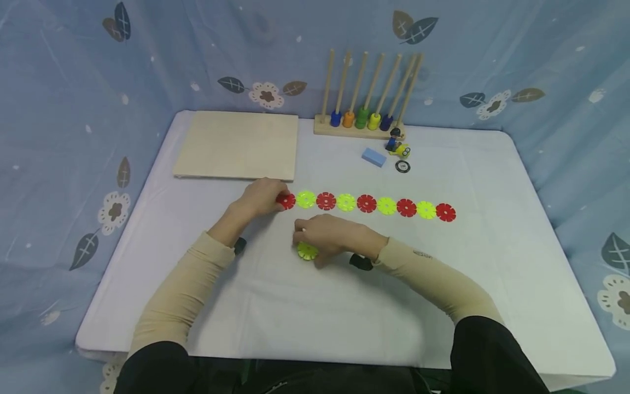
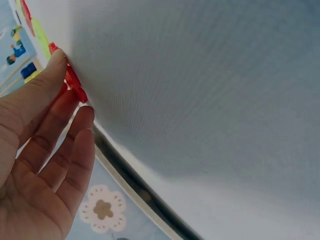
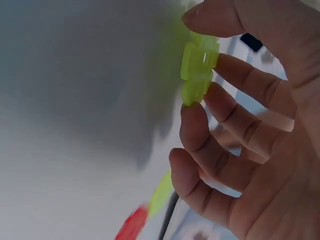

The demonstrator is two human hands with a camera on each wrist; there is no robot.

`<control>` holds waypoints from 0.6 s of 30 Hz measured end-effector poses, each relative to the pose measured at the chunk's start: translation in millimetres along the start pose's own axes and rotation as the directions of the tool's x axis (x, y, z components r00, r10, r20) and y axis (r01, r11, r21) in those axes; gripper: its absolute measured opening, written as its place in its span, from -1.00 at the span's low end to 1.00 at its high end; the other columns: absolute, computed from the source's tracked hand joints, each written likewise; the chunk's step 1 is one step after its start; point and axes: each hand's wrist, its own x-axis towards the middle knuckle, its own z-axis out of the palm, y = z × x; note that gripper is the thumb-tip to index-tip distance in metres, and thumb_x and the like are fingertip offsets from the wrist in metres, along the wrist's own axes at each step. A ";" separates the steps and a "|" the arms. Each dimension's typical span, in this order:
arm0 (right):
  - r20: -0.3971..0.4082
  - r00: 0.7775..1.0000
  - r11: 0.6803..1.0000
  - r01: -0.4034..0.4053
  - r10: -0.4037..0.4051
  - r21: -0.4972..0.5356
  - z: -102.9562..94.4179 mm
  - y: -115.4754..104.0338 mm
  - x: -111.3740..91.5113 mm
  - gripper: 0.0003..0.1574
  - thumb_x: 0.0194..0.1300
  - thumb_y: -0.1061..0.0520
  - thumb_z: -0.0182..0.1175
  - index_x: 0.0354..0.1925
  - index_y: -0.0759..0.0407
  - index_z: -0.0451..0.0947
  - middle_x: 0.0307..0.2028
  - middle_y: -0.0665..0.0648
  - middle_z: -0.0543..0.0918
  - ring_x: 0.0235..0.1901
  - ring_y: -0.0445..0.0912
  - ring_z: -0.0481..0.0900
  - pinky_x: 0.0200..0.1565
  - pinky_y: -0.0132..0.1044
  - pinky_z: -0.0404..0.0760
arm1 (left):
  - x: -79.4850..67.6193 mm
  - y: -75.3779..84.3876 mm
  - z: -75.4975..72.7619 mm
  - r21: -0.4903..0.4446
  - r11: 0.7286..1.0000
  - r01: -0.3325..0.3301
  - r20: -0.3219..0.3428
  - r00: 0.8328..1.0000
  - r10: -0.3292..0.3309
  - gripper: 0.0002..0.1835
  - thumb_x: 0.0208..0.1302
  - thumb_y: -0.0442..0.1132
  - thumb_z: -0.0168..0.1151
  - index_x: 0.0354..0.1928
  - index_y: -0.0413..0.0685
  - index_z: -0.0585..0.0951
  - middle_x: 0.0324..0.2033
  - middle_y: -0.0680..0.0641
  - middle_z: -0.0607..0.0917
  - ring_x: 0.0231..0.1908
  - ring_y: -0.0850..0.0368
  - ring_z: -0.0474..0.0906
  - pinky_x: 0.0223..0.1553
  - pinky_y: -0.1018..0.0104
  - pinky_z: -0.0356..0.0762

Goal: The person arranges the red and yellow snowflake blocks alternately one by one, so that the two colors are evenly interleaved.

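Observation:
A row of red and yellow-green notched plastic discs lies flat across the white table, colours alternating. At its left end my left hand [image 1: 263,197] pinches a red disc [image 1: 287,201] between thumb and fingers; the left wrist view shows the thumb over this red disc [image 2: 73,79] close to the cloth. In front of the row my right hand [image 1: 327,234] holds a yellow-green disc [image 1: 307,251] by its edges. The right wrist view has the yellow-green disc [image 3: 199,70] edge-on, thumb above and fingertips below; layered edges show there.
A pale wooden board [image 1: 238,145] lies behind the left hand. Behind the row stand a wooden peg stand [image 1: 361,127] with coloured beads, a blue block [image 1: 374,157], a small toy figure [image 1: 394,139] with a yellow vehicle [image 1: 401,151], and a black round token [image 1: 402,166].

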 end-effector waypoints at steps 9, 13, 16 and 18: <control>-0.104 0.965 0.951 -0.214 0.241 0.224 23.5 58.7 -87.2 -0.33 -0.05 -0.02 0.50 0.08 -0.11 0.55 0.08 0.03 0.51 -0.06 -0.04 0.54 0.01 -0.10 0.63 | -6.1 0.3 -4.1 -0.023 1.000 0.021 0.007 1.000 -0.021 -0.58 0.11 -0.26 0.41 0.05 -0.15 0.63 -0.05 -0.14 0.71 -0.04 -0.04 0.59 0.06 0.06 0.54; -0.121 0.915 0.900 -0.342 0.384 0.269 34.3 85.5 -128.8 -0.32 -0.08 0.01 0.50 0.08 -0.05 0.56 0.06 0.07 0.53 -0.04 0.00 0.55 0.00 -0.03 0.63 | -7.2 -0.9 -4.7 -0.025 1.000 0.016 0.005 1.000 -0.016 -0.58 0.11 -0.26 0.41 0.05 -0.16 0.63 -0.05 -0.14 0.71 -0.04 -0.04 0.59 0.07 0.07 0.53; -0.120 0.867 0.849 -0.431 0.483 0.304 40.2 106.2 -158.0 -0.33 -0.08 0.07 0.48 0.07 0.02 0.58 0.03 0.14 0.53 -0.10 0.03 0.56 -0.02 0.03 0.62 | -7.4 -2.0 -5.4 -0.034 0.999 0.018 0.000 1.000 -0.018 -0.58 0.11 -0.27 0.42 0.05 -0.16 0.64 -0.05 -0.14 0.71 -0.05 -0.04 0.59 0.08 0.07 0.53; -0.115 0.833 0.815 -0.487 0.542 0.316 43.0 120.6 -176.6 -0.34 -0.08 0.10 0.45 0.08 0.09 0.57 0.04 0.21 0.53 -0.11 0.07 0.55 -0.02 0.09 0.59 | -7.4 -2.6 -5.9 -0.041 0.999 0.019 -0.004 1.000 -0.019 -0.58 0.10 -0.27 0.42 0.05 -0.16 0.64 -0.06 -0.14 0.72 -0.05 -0.04 0.59 0.08 0.07 0.53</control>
